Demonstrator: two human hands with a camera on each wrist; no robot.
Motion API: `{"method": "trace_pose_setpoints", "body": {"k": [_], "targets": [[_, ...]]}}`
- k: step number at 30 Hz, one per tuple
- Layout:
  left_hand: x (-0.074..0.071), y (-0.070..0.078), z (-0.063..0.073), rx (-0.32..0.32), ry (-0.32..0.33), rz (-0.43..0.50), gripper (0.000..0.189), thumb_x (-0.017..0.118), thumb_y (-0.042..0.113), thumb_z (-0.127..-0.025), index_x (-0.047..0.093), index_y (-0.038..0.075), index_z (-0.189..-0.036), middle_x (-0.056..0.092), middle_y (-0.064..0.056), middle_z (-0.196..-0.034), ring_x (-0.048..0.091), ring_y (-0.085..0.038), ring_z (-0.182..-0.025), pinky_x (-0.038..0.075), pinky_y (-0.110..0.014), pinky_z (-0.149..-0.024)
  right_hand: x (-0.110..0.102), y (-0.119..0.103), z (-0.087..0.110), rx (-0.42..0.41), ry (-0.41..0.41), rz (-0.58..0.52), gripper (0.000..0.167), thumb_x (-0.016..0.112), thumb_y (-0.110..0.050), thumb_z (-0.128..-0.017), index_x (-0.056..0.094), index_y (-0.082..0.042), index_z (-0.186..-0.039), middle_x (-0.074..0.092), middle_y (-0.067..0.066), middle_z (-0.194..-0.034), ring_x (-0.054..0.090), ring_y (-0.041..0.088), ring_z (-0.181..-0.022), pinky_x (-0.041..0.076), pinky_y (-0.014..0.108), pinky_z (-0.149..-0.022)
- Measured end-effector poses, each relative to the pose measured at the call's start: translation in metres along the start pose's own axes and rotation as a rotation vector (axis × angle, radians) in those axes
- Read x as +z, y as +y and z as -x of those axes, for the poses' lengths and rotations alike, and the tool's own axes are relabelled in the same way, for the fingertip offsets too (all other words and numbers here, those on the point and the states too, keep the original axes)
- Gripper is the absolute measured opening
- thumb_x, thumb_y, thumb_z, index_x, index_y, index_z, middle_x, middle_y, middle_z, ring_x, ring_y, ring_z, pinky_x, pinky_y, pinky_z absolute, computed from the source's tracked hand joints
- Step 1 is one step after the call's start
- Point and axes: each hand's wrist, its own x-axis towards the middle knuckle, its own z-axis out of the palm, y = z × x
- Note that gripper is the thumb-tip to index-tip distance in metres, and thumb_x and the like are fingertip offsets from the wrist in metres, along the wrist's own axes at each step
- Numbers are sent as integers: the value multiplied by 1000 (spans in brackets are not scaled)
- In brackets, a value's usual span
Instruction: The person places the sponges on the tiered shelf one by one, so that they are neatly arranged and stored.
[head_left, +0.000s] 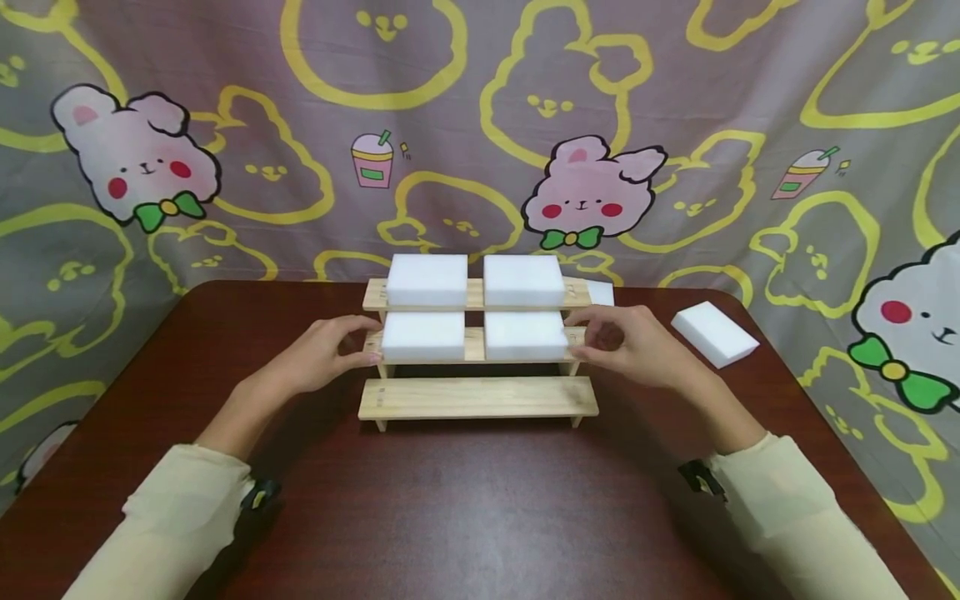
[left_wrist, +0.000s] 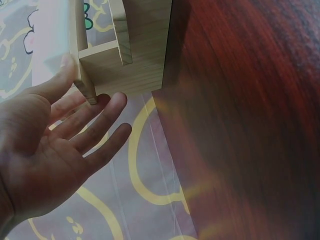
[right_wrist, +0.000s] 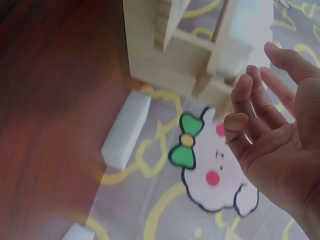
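Observation:
A three-step pale wooden rack stands on the table. Two white foam blocks sit side by side on its top step, and two more white blocks lie on the middle step. My left hand is at the left end of the middle step; in the left wrist view its thumb reaches the step's edge by the block, other fingers extended. At the opposite end is my right hand, its fingers loosely bent beside the block with nothing gripped.
On the dark red-brown table, a loose white block lies to the right of the rack. Another white block shows partly behind the rack's right end. A cartoon-printed curtain hangs behind the table. The bottom step is bare wood.

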Motion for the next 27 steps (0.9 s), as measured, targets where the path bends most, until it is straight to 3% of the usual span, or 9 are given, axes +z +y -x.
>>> {"method": "trace_pose_setpoints", "body": {"k": [13,20,27], "targets": [[-1,1,1,-17,-11,2,48,74,20,-98,61,-7,-135,65,-26,-129,68,-37,-101,55,-55,-87,-24,33,12,175,104,84,29,84,-10,-88,72,-5,-114,68,0,-80,59,20,-82,46,33,-74],[-1,3,1,-20,-13,4,48,74,20,-98,60,-7,-136,65,-26,-129,67,-38,-102,54,-56,-87,-21,61,7,283,84,68,34,82,-13,-90,70,1,-119,74,13,-95,64,32,-95,46,49,-83],[-1,2,1,-16,-12,6,49,74,20,-98,60,-7,-136,64,-26,-132,67,-41,-104,54,-57,-89,-7,93,-4,344,37,97,44,78,-13,-93,65,6,-131,72,26,-115,68,40,-101,51,53,-84]]}}
